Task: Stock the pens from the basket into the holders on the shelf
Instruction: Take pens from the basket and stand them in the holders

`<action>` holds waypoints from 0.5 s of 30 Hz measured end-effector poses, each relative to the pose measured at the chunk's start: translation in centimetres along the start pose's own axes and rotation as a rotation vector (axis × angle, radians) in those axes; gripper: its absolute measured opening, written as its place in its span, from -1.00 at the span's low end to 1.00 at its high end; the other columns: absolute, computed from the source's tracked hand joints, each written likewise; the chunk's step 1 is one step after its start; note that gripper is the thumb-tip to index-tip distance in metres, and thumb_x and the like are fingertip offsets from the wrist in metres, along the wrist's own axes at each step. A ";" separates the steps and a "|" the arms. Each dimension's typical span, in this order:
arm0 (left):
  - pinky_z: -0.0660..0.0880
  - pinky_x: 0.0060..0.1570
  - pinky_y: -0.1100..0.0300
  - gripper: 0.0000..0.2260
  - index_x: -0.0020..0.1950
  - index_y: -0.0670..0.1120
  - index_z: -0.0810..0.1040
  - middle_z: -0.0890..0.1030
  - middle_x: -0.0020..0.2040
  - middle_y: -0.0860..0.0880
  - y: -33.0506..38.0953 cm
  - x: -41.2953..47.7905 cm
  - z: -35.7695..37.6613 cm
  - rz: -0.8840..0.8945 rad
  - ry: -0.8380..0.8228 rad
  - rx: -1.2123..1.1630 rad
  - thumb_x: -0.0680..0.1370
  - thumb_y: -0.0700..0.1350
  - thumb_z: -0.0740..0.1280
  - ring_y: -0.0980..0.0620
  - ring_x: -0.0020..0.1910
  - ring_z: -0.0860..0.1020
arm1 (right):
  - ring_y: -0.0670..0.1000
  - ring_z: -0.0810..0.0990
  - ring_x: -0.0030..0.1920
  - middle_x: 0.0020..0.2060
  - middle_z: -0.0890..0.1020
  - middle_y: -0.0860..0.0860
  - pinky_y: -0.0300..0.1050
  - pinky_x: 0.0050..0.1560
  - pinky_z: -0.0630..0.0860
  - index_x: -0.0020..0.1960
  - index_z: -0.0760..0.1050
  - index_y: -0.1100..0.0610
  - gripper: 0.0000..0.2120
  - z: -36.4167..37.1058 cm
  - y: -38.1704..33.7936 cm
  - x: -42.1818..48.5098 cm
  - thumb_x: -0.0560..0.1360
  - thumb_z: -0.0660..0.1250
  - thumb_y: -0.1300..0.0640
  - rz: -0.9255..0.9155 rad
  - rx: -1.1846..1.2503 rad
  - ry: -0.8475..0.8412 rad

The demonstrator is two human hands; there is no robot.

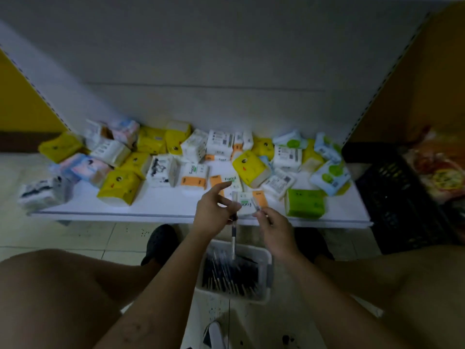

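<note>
A white basket (264, 258) full of dark pens (230, 275) stands on the floor between my knees. My left hand (212, 210) pinches one pen (233, 238) that hangs upright over the basket, its forefinger stretched out. My right hand (273, 229) pinches a small clear piece (257, 205), perhaps a pen cap, just right of the pen's top. Both hands hover at the front edge of the low white shelf (161, 210). No pen holders show in this view.
Several tissue packs, yellow (250, 167), green (305, 203), white and blue, lie scattered over the shelf. A black crate (392, 197) with snack bags stands at the right. My knees fill the lower corners; tiled floor lies below the shelf.
</note>
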State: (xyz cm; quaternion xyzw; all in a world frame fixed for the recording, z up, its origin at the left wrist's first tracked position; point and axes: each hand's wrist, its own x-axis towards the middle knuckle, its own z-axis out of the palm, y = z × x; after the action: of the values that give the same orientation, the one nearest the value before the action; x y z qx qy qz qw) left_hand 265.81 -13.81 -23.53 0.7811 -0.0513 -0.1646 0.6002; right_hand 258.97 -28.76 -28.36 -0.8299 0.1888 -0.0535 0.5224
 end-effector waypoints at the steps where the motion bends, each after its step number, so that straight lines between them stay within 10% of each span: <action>1: 0.62 -0.26 0.03 -0.59 0.28 0.02 0.48 0.63 -0.22 -0.10 1.2 0.0 0.0 0.038 -0.007 -0.004 0.48 -0.20 0.46 -0.09 -0.28 0.65 | -0.19 0.47 -0.41 -0.43 0.51 -0.10 -0.36 -0.41 0.31 -0.08 0.58 0.10 -0.80 -0.7 -1.0 0.0 0.62 0.22 0.12 -0.016 0.052 0.019; 15: 0.42 -0.40 0.33 -0.74 0.12 0.09 0.61 0.51 -0.21 0.00 19.3 -1.7 1.5 0.444 -0.088 -0.204 0.53 -0.23 0.38 0.16 -0.38 0.45 | -0.25 0.58 -0.31 -0.35 0.65 -0.16 -0.36 -0.25 0.50 -0.18 0.59 -0.12 -0.82 -13.0 -17.9 -0.6 0.49 0.43 0.16 -0.366 0.373 0.269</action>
State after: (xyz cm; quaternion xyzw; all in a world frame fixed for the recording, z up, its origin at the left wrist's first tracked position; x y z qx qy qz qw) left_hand 266.02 -19.97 -5.11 0.6781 -0.2311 -0.0669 0.6944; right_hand 259.33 -32.75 -6.62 -0.7252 0.0907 -0.2901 0.6179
